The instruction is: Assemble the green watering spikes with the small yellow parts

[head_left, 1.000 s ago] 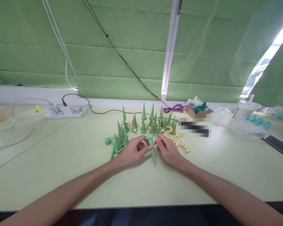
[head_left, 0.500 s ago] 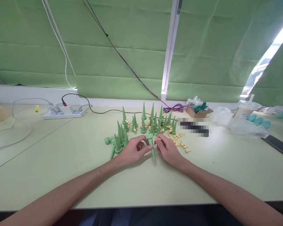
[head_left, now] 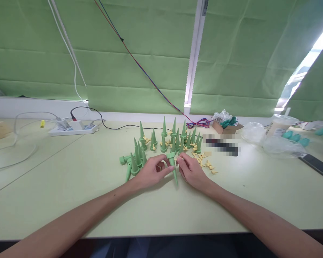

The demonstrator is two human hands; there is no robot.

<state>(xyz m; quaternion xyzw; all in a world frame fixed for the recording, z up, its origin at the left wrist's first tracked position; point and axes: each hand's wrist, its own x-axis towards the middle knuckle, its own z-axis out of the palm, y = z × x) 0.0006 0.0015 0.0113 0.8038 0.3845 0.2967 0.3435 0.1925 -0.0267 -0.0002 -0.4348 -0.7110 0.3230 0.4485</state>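
Between the thumb and fingers of my left hand (head_left: 155, 170) is a green plastic cone spike (head_left: 172, 165), its wide collar up and its tip slanting down toward me. My right hand (head_left: 190, 170) is closed in a pinch at the spike's right side, just below the collar. A small yellow plastic piece seems to be in its fingertips, mostly hidden by them. Behind my hands several like green spikes (head_left: 164, 129) stand points up, some with yellow pieces fitted. To the right of my right hand lie loose yellow pieces (head_left: 209, 165).
At the left stands a white power strip (head_left: 73, 130) with plugs and cables. A small cardboard box (head_left: 226, 129), plastic bags (head_left: 281, 146), a drink cup (head_left: 277, 125) and a dark phone-like slab (head_left: 318, 166) lie at the right. Red and blue wire (head_left: 197, 123) is coiled by the wall.
Almost nothing differs. Both hands stay at the same spike, with only a very slight shift of the right fingers.
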